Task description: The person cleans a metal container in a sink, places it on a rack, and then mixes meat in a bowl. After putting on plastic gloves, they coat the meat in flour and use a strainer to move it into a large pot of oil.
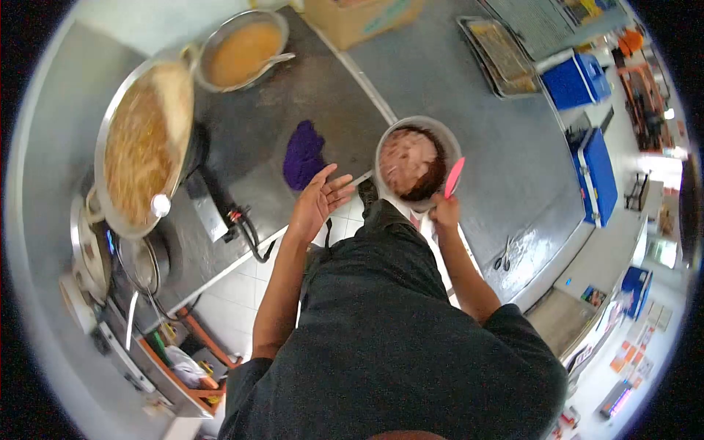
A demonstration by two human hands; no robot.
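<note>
My left hand (323,196) is held palm up with its fingers apart, holding nothing, beside a crumpled purple cloth (303,155) on the steel counter. At the near side of a metal pot (449,136), my right hand (444,211) is closed around a bright pink, blade-shaped utensil (455,177). The utensil points up past the pot's rim. Inside the pot lies a pale pinkish mass (411,158) with a dark brown patch along its right and lower side.
On the left stands a large pan (136,154) of bubbling golden liquid. A bowl of orange-brown liquid (246,53) with a metal utensil is behind it. Scissors (503,255) lie on the right counter, with trays (502,57) farther back. A black hose (253,238) hangs over the left counter's edge.
</note>
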